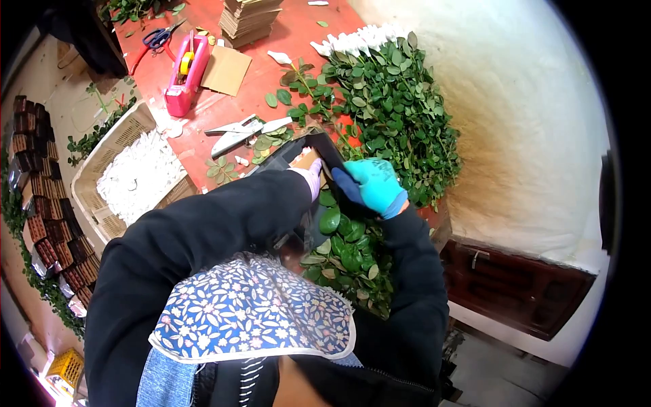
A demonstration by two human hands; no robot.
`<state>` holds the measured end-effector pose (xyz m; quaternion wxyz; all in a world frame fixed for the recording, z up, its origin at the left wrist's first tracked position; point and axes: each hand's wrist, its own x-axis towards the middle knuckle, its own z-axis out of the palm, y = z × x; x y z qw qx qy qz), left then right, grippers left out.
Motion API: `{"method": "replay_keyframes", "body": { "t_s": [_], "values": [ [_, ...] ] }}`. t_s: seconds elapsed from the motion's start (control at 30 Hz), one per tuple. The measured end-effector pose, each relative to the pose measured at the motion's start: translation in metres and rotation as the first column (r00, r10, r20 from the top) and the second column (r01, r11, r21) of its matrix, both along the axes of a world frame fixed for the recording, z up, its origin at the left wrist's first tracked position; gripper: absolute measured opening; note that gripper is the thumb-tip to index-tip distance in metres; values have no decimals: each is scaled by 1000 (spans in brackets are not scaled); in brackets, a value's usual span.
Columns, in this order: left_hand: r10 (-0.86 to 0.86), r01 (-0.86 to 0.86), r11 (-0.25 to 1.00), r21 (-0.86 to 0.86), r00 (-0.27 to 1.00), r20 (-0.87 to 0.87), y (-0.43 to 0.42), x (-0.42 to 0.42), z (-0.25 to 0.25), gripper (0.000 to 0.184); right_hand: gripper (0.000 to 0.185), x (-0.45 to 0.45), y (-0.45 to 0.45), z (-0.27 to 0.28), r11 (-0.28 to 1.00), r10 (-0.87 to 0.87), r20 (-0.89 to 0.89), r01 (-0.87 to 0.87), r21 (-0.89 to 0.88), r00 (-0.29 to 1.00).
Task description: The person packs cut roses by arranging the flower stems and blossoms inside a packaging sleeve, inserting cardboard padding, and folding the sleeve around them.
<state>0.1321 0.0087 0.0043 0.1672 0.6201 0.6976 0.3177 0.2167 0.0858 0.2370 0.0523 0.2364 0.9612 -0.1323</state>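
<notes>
My left hand [313, 178], in a pale purple glove, reaches into a dark-sided holder [331, 152], its fingers against a brown cardboard piece [305, 159]. Part of those fingers is hidden by the sleeve and the cardboard. On the holder's right side, my right hand [373, 184], in a teal glove with dark blue fingers, is closed around the black edge. Green leafy stems [349, 234] spill out below my hands, toward my body. A grey stapler [234, 133] lies just left of the holder, among loose leaves.
A big bunch of leafy stems with white-sleeved heads [400, 102] lies to the right. Farther back are a pink tape dispenser [184, 81], scissors [156, 41] and a cardboard stack [248, 22]. A basket [102, 214] of white sleeves stands left. Wrapped bundles [51, 217] line the far left.
</notes>
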Motion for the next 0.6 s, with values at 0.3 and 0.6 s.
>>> {"method": "replay_keyframes", "body": {
  "t_s": [0.3, 0.6],
  "values": [
    [-679, 657, 661, -363, 730, 84, -3, -90, 104, 44, 12, 0, -66, -47, 946, -18, 174, -40, 323, 985],
    [59, 69, 975, -213, 837, 544, -29, -127, 44, 45, 23, -6, -98, -91, 910, -46, 366, -112, 399, 929]
  ]
}}
